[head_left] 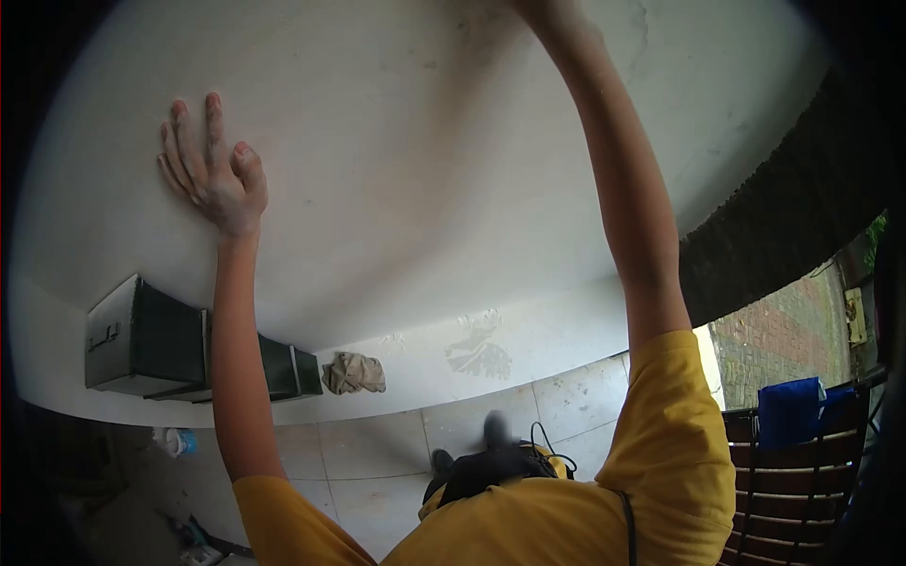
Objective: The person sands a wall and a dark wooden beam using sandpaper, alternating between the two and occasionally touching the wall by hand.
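My left hand (222, 184) lies against a white wall (359, 179), palm side to the surface. Its fingers are spread and look dusted with whitish powder. Nothing is held in it. Higher up and to the right, my right arm stretches along the same wall, and only the base of my right hand (552, 11) shows at the top edge of the view. Its fingers are out of frame, so whatever they hold or touch is hidden. Faint smudges and a long shadow mark the wall between the two arms.
Dark green metal boxes (170, 344) and a crumpled beige cloth (354, 374) sit along the wall's foot. Patchy peeled paint (478, 358) shows low on the wall. Below is a tiled floor (377, 448). At right, a slatted bench (797, 491) carries a blue cloth (789, 412).
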Motion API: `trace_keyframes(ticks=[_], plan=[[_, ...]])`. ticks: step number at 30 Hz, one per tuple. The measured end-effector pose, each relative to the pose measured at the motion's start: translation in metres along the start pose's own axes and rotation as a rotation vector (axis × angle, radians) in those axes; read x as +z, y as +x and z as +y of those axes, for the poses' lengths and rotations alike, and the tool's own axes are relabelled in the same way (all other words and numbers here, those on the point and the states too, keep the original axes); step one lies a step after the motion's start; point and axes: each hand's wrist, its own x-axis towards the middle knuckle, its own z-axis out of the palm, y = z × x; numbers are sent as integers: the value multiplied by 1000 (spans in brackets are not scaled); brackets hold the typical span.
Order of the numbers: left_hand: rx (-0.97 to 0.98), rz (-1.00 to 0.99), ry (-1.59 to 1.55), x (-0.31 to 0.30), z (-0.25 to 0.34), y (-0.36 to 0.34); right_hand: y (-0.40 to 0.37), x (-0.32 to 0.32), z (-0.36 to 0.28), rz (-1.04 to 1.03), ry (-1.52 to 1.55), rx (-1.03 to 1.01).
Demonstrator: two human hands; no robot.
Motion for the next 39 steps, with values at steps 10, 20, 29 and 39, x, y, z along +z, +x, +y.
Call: trace_keyframes(ticks=[10, 20, 29, 39], plan=[[16, -21, 20, 0, 0, 2, -438, -108, -61, -870, 180, 278], [-6, -24, -7, -1, 3, 0, -403, -138, -69, -630, 228, 427], [-16, -39, -19, -6, 3, 1, -192, -21, -32, -177, 119, 170], [32, 13, -26, -1, 2, 2, -158, -24, -16, -176, 162, 51]])
